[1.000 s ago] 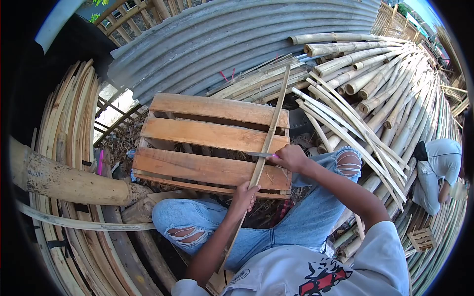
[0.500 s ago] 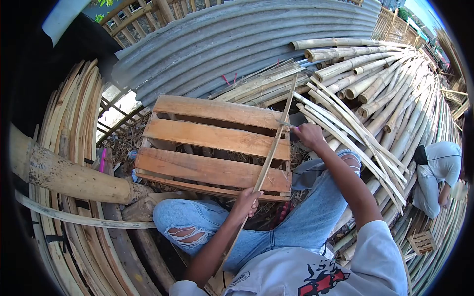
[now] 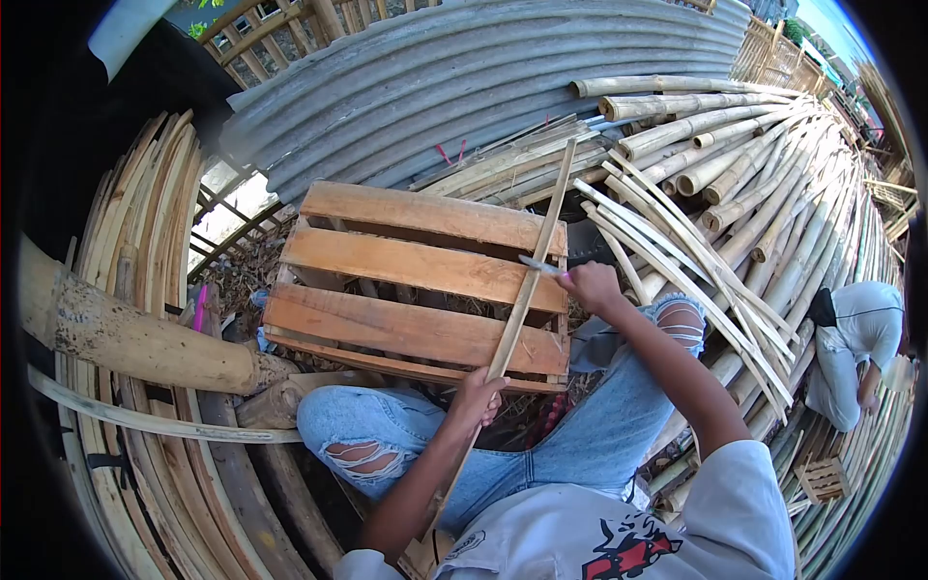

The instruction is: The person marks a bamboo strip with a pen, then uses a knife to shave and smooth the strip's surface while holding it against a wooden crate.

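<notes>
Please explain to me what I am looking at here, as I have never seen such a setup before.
There is no machine: a person works with two bare hands, filmed by a camera worn on the head, looking forward and down. The left hand grips a long thin strip, which runs across a slatted wooden crate. The right hand holds a knife, its blade at the strip. Bamboo poles lie beyond, toward the right.

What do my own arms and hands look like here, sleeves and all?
Your left hand and right hand are both ungloved, with no watch or bracelet visible; rings would be too small to tell. Short, pale grey-white sleeves leave your forearms uncovered. They belong to a similarly pale shirt with a black and red print.
</notes>
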The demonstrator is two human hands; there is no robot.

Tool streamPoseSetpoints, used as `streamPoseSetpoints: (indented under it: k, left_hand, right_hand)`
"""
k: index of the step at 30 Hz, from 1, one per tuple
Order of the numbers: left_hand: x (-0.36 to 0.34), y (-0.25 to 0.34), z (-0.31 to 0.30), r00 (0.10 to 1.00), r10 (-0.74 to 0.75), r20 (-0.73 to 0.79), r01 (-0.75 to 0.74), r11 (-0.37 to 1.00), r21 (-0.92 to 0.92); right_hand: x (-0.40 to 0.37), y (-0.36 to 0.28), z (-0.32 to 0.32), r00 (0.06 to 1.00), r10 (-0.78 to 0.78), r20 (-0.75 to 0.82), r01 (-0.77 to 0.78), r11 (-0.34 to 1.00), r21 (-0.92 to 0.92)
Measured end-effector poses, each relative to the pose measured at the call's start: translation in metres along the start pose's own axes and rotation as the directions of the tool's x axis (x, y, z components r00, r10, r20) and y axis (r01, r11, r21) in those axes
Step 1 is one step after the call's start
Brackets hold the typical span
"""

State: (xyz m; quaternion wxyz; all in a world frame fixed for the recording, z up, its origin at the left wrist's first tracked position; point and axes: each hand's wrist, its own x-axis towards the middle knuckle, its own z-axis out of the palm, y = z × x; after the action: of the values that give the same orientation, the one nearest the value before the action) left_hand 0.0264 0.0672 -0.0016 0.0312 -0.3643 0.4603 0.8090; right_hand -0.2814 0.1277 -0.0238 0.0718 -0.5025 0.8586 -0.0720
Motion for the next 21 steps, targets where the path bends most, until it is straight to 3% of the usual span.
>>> streamPoseSetpoints:
  k: [1,2,3,5,7,9,11,13,15,17,19,20,21]
  left_hand:
    - [-0.001,0.000,0.000,1.000,-0.001,-0.002,0.001,1.000,0.007]
    - [0.002,0.004,-0.001,1.000,-0.015,0.016,0.015,1.000,-0.012]
    - [0.000,0.004,-0.002,0.998,-0.046,0.034,0.047,0.999,-0.027]
    - [0.003,0.001,-0.005,0.999,-0.034,0.040,0.036,0.997,-0.063]
    - [0.005,0.001,-0.006,0.995,-0.076,0.068,0.083,0.991,-0.103]
    - [0.004,-0.005,-0.003,0.995,-0.079,0.068,0.086,0.990,-0.115]
    - [0.013,-0.004,-0.003,0.995,-0.023,0.093,0.036,0.989,-0.143]
    - [0.015,0.005,-0.002,0.990,-0.066,0.121,0.088,0.978,-0.191]
    - [0.011,0.000,-0.002,0.993,-0.073,0.095,0.087,0.983,-0.160]
    - [0.009,-0.004,0.001,0.992,-0.092,0.082,0.103,0.985,-0.139]
    - [0.007,-0.009,0.003,0.996,-0.052,0.070,0.061,0.989,-0.138]
    - [0.012,-0.004,-0.002,0.988,-0.084,0.128,0.109,0.974,-0.200]
    - [0.011,-0.003,-0.003,0.987,-0.082,0.135,0.107,0.976,-0.191]
  right_hand:
    - [0.006,0.013,0.000,0.988,0.155,-0.002,-0.155,0.987,-0.035]
    - [0.007,0.021,0.004,0.991,-0.035,-0.130,0.020,0.993,-0.119]
    - [-0.001,0.009,0.003,0.991,-0.030,-0.131,0.015,0.994,-0.111]
    - [-0.015,-0.025,-0.011,0.991,-0.062,0.121,0.056,0.997,0.056]
    - [-0.038,-0.041,0.003,0.964,-0.257,0.072,0.245,0.959,0.144]
    - [-0.025,-0.034,-0.012,0.989,-0.069,0.134,0.065,0.997,0.033]
    - [-0.007,-0.019,-0.017,0.995,-0.017,0.097,0.018,1.000,-0.008]
    - [-0.017,-0.036,-0.005,0.998,-0.045,0.041,0.041,0.994,0.102]
    - [-0.040,-0.053,-0.004,0.955,-0.279,0.100,0.270,0.958,0.093]
    - [-0.031,-0.036,-0.003,0.967,-0.227,0.120,0.230,0.973,-0.011]
    - [-0.002,-0.010,-0.015,0.985,0.014,0.172,-0.020,0.999,0.034]
    - [-0.007,-0.020,0.000,1.000,-0.013,0.011,0.013,0.999,0.037]
    - [-0.016,-0.035,-0.003,0.998,-0.029,0.052,0.025,0.998,0.064]
